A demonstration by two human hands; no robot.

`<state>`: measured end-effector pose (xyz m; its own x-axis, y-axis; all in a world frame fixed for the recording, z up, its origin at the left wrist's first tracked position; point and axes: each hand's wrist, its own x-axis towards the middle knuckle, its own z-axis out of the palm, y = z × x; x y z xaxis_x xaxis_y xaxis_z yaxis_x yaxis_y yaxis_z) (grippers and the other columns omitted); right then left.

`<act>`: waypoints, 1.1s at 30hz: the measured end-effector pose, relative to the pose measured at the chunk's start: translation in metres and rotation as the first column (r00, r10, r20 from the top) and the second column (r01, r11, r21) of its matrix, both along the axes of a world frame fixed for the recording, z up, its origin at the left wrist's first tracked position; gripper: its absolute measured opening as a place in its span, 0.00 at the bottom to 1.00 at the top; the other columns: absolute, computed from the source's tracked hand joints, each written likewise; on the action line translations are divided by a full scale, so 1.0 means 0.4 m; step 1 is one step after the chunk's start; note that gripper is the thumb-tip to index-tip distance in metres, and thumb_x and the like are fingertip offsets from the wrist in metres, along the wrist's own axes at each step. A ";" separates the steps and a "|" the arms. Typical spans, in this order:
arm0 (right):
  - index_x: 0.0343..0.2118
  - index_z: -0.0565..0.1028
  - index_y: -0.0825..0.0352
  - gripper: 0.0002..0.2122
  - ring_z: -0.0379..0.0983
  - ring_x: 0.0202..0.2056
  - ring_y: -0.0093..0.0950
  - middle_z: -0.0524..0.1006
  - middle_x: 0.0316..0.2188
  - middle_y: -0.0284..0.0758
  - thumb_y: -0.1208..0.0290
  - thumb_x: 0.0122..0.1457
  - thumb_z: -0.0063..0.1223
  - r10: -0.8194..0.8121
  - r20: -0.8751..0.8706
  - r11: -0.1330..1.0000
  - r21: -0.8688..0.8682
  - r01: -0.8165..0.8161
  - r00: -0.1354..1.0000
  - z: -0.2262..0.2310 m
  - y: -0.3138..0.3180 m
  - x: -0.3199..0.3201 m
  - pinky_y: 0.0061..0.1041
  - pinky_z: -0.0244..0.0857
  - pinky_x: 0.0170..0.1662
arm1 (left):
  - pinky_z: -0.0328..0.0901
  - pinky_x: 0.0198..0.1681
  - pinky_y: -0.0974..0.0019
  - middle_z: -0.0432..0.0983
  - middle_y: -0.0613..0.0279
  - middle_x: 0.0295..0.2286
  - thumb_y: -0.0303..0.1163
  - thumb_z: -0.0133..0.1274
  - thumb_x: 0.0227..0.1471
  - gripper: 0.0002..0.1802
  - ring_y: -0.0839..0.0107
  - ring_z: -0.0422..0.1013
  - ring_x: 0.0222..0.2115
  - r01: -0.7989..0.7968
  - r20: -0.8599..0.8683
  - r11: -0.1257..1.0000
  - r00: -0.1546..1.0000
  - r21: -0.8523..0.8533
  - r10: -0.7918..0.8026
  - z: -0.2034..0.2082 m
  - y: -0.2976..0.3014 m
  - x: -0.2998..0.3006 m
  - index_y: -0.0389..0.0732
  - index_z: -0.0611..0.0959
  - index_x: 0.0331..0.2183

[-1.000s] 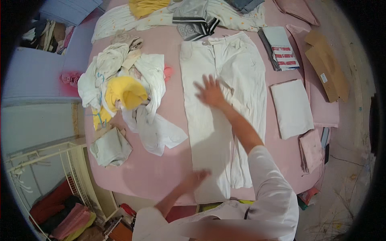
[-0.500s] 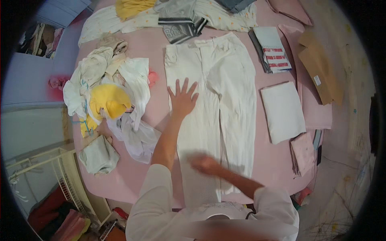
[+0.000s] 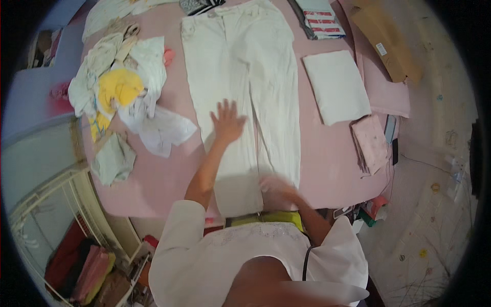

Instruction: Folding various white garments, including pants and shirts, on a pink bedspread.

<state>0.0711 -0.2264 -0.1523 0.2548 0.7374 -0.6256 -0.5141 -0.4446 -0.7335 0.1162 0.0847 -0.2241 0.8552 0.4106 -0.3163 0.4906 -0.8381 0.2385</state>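
Note:
A pair of white trousers (image 3: 225, 66) lies spread out on the pink bed sheet (image 3: 169, 179), its waistband at the far end and its legs toward me. My left hand (image 3: 227, 123) rests flat on the left trouser leg, fingers spread, holding nothing. Over the lower part of the right leg is my right hand (image 3: 279, 187), close to the hems. Motion smears its fingers, so their grip is unclear.
A heap of loose clothes (image 3: 120, 87) lies to the left, near a crumpled pale garment (image 3: 113, 158). Rightward are a folded white garment (image 3: 336, 87), a folded pink garment (image 3: 371, 146), a patterned folded garment (image 3: 321, 20) and brown cardboard (image 3: 383, 41).
The whole view has shifted, so the bed appears higher. My left hand has slid down the trouser leg toward me; my right hand has moved across to the right leg, near the hem.

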 end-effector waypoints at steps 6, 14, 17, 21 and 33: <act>0.65 0.55 0.67 0.48 0.56 0.60 0.47 0.58 0.60 0.53 0.63 0.40 0.72 0.293 0.786 0.909 -0.406 0.098 0.544 -0.029 -0.195 0.131 0.40 0.53 0.62 | 0.42 0.64 0.39 0.56 0.44 0.60 0.55 0.60 0.45 0.46 0.44 0.47 0.63 0.102 0.070 0.882 0.994 -0.460 -0.078 0.156 -0.398 -0.274 0.43 0.65 0.60; 0.53 0.71 0.62 0.23 0.60 0.58 0.48 0.66 0.56 0.51 0.66 0.53 0.57 0.364 0.914 0.930 -0.367 -0.017 0.177 -0.083 -0.246 -0.001 0.46 0.57 0.57 | 0.57 0.56 0.47 0.69 0.50 0.47 0.33 0.54 0.50 0.24 0.49 0.62 0.52 0.188 0.253 0.971 0.956 -0.150 -0.146 0.103 -0.554 -0.394 0.45 0.75 0.51; 0.44 0.74 0.65 0.14 0.69 0.49 0.46 0.72 0.47 0.48 0.71 0.54 0.54 0.247 0.947 0.958 -0.270 0.095 0.207 -0.061 -0.237 -0.008 0.42 0.65 0.50 | 0.61 0.51 0.51 0.72 0.53 0.38 0.27 0.49 0.50 0.18 0.53 0.67 0.45 0.112 0.285 0.983 0.956 -0.146 -0.067 0.083 -0.519 -0.389 0.41 0.77 0.46; 0.36 0.72 0.68 0.08 0.72 0.38 0.47 0.74 0.40 0.46 0.73 0.53 0.53 0.182 0.972 0.947 -0.214 0.238 0.146 0.029 -0.271 -0.007 0.41 0.68 0.41 | 0.63 0.48 0.53 0.71 0.53 0.35 0.22 0.49 0.45 0.18 0.52 0.67 0.41 0.107 0.377 0.982 0.925 -0.154 -0.041 0.175 -0.551 -0.385 0.40 0.79 0.41; 0.45 0.73 0.62 0.15 0.73 0.38 0.47 0.72 0.41 0.47 0.75 0.52 0.53 0.073 0.737 0.887 -0.356 0.294 0.672 0.041 -0.425 -0.069 0.40 0.69 0.41 | 0.63 0.44 0.52 0.68 0.52 0.36 0.22 0.50 0.43 0.13 0.53 0.66 0.42 0.031 0.246 0.952 0.968 -0.306 0.047 0.177 -0.691 -0.526 0.41 0.78 0.36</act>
